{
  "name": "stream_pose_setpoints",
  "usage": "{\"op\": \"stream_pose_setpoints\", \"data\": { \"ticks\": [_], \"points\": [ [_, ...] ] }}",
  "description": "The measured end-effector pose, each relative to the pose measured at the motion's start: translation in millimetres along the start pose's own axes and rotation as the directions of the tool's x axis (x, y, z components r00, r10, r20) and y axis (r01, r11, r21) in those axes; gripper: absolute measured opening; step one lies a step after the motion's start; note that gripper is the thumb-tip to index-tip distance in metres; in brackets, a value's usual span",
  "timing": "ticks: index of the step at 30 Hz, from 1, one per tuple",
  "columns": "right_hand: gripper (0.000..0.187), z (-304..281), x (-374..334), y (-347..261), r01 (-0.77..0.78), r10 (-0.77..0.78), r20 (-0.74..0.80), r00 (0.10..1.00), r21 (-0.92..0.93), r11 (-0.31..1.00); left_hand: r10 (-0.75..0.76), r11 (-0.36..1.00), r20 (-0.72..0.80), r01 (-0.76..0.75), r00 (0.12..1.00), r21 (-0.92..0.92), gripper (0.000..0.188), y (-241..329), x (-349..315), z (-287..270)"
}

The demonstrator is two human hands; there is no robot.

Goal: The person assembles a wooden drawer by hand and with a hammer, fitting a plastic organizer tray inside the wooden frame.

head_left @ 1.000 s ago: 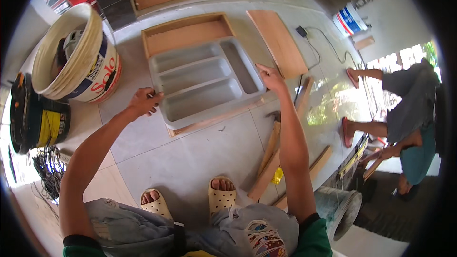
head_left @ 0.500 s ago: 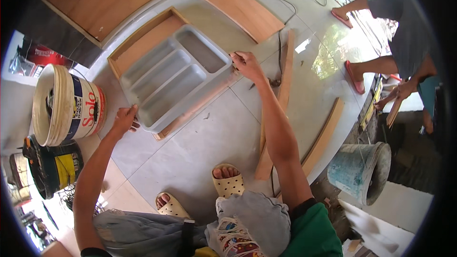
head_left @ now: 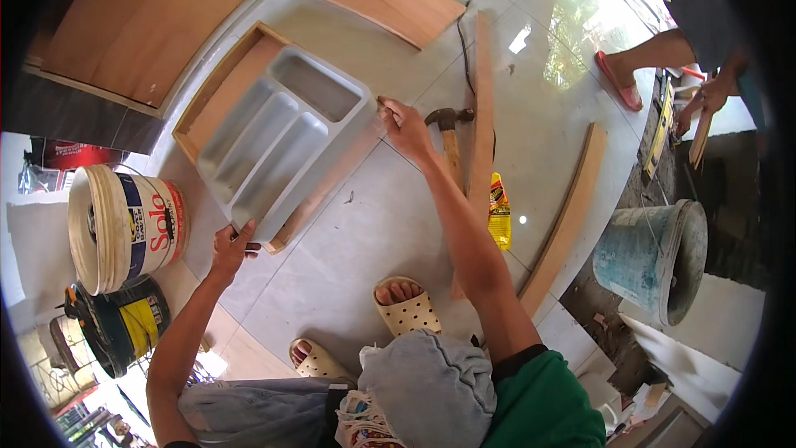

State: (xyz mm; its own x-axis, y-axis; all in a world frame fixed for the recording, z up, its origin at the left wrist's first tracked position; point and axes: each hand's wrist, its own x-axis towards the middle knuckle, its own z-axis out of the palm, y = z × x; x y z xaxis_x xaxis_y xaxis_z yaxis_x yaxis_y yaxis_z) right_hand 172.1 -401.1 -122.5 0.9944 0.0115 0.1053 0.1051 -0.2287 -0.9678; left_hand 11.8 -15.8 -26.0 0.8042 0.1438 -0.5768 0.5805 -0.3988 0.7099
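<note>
A grey plastic cutlery tray (head_left: 330, 143) with long compartments lies tilted across a shallow wooden drawer box (head_left: 242, 63), covering most of it. My left hand (head_left: 232, 250) pinches the tray's near left corner, fingers beneath the rim and thumb on top. At the opposite right corner, my right hand (head_left: 405, 126) has its fingers closed on the tray's edge. The drawer's far left walls and part of its plywood bottom show past the tray; its near side shows only as a strip below. Right of my right hand, a hammer (head_left: 449, 129) lies on the tiles.
Wooden strips (head_left: 481, 99) and a yellow bottle (head_left: 499, 217) lie to the right, a curved-looking board (head_left: 385, 2) beyond. A white bucket (head_left: 149, 228) and a black bucket (head_left: 137, 323) stand left, a teal bucket (head_left: 634, 257) right. Another person (head_left: 663, 54) in red slippers is at the far right.
My view has shifted, bringing the hammer and yellow bottle out from behind my right forearm. Both hands keep hold of the tray, which has turned slightly over the drawer box.
</note>
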Motion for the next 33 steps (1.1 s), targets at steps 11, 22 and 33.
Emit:
{"op": "stream_pose_setpoints", "data": {
  "ticks": [11, 22, 33],
  "points": [
    [0.032, 7, -4, -9, -0.091, 0.089, -0.050, 0.995, -0.039, 0.995, 0.079, 0.987, 0.047, -0.084, 0.996, 0.137, 0.059, 2, -13, 8],
    [0.034, 3, 3, 2, 0.053, -0.045, 0.044, 0.998, -0.209, 0.976, 0.112, 0.972, 0.149, -0.140, 0.982, 0.189, 0.047, 0, -11, -10],
    [0.037, 8, 7, 21, 0.133, -0.132, 0.041, 0.990, -0.034, 0.990, -0.086, 0.995, 0.220, 0.093, 0.972, -0.025, 0.050, 2, -11, -35]
  ]
}}
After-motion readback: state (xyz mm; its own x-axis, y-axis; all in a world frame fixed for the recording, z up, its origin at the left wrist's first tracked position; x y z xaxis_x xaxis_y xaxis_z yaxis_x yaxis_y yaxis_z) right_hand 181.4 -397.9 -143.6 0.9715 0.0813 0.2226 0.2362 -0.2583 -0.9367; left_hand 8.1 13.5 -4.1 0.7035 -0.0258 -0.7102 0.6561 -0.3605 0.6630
